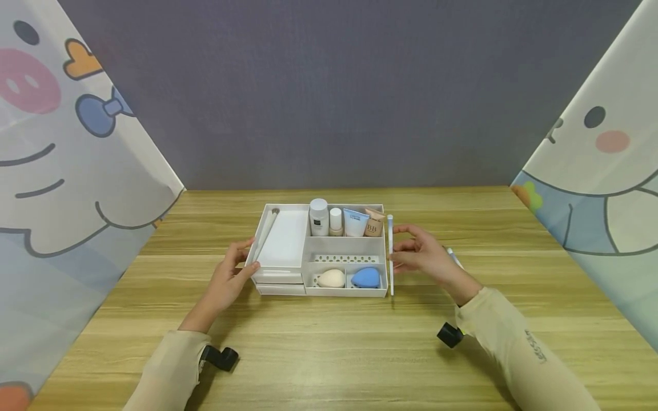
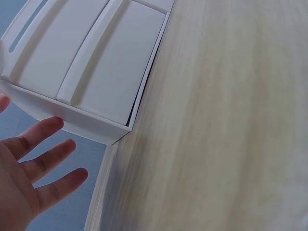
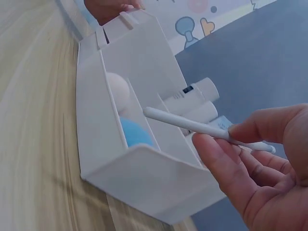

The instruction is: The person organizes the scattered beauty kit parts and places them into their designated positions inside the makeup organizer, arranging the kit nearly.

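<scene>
My right hand (image 1: 418, 254) pinches a slim white pen-shaped stick (image 1: 391, 251) between thumb and fingers, beside the right wall of a white cosmetics organizer (image 1: 280, 240). In the right wrist view the stick (image 3: 185, 121) slants across the organizer's open side, its rounded end pointing inward. My left hand (image 1: 231, 277) touches the organizer's left side, thumb at the top edge. In the left wrist view its fingers (image 2: 53, 187) are spread and straight, one fingertip at the side wall. A cream makeup sponge (image 1: 330, 278) and a blue sponge (image 1: 366, 278) sit in the front compartments.
A white bottle (image 1: 319, 220), a small capped bottle (image 1: 336, 221), a blue-white tube (image 1: 356, 222) and a beige BB tube (image 1: 374, 224) stand in the back compartment. A brush (image 1: 265, 234) lies on the organizer's left top. Another slim stick (image 1: 454, 258) lies behind my right wrist.
</scene>
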A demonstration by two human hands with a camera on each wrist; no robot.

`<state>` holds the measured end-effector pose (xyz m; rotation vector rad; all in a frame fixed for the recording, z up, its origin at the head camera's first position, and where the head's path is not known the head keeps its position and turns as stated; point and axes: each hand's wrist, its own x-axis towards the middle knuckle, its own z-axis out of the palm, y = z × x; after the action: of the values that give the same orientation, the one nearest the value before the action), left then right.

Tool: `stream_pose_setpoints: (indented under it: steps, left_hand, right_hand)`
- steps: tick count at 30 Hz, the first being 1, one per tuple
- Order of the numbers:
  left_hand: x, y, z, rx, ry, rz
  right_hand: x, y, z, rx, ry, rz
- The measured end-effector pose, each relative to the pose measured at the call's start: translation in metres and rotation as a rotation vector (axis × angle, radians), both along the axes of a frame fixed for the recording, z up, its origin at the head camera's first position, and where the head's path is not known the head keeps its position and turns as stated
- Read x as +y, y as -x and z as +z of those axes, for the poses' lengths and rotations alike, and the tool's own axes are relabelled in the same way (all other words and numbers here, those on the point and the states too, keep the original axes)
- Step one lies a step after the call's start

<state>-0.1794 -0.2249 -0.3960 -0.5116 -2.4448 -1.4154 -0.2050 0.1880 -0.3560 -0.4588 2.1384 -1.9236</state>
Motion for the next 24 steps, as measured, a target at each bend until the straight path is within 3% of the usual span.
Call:
stream_pose_setpoints:
  steps: [10, 18, 24]
  left_hand:
    - [0.000, 0.001, 0.000, -0.013, 0.008, 0.010]
    - [-0.001, 0.000, 0.001, -0.018, 0.010, 0.015]
    - [0.000, 0.001, 0.001, -0.024, 0.016, 0.013]
  right_hand:
    - [-0.024, 0.000, 0.006, -0.013, 0.047, -0.011]
    - [-0.047, 0.001, 0.007, -0.007, 0.151, 0.042]
    - [-0.061, 0.000, 0.010, -0.030, 0.154, 0.060]
